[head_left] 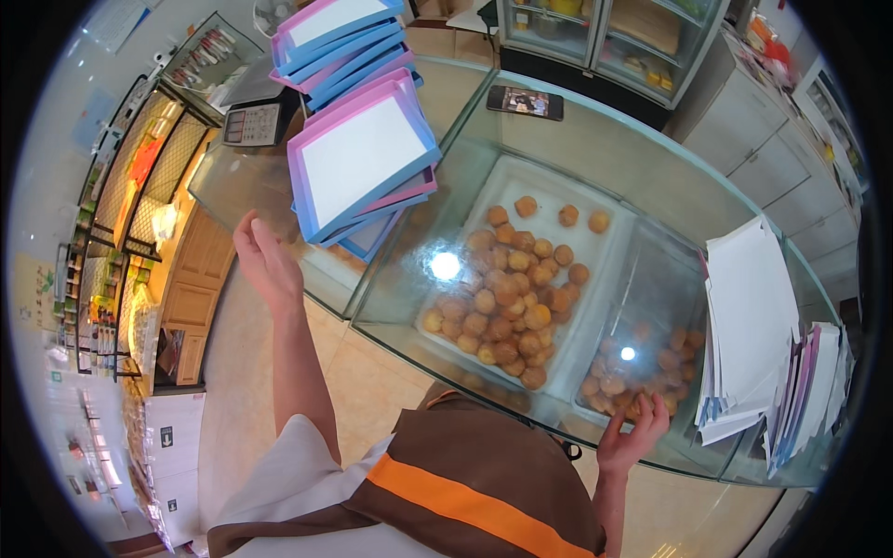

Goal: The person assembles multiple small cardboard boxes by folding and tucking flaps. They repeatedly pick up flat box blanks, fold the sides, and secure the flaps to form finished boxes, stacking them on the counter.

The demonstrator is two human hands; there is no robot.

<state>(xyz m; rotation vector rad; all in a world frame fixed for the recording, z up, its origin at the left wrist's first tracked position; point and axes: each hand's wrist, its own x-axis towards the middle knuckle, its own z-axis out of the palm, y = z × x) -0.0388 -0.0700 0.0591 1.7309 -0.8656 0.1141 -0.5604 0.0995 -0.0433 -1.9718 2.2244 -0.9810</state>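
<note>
My left hand [267, 262] is raised just left of a tall, leaning stack of folded paper boxes [358, 163] in pink and blue with white insides. Its fingers are stretched out and it holds nothing. At the near edge of the glass counter [437, 363], my right hand [636, 433] has its fingers apart and grips nothing; the fingertips are over the glass, though I cannot tell whether they touch it. Below the glass lies a white tray [595, 251] heaped with round, golden-brown pastries [521, 298]. A second tray with similar pastries [614, 377] sits nearest my right hand.
Flat white card sheets [749, 325] and several pink and blue blanks [800, 400] lean at the counter's right end. A phone [526, 102] rests on the glass at the far side. Beyond the boxes stands a scale with a keypad [251, 125]. A glass-door fridge [605, 42] is behind.
</note>
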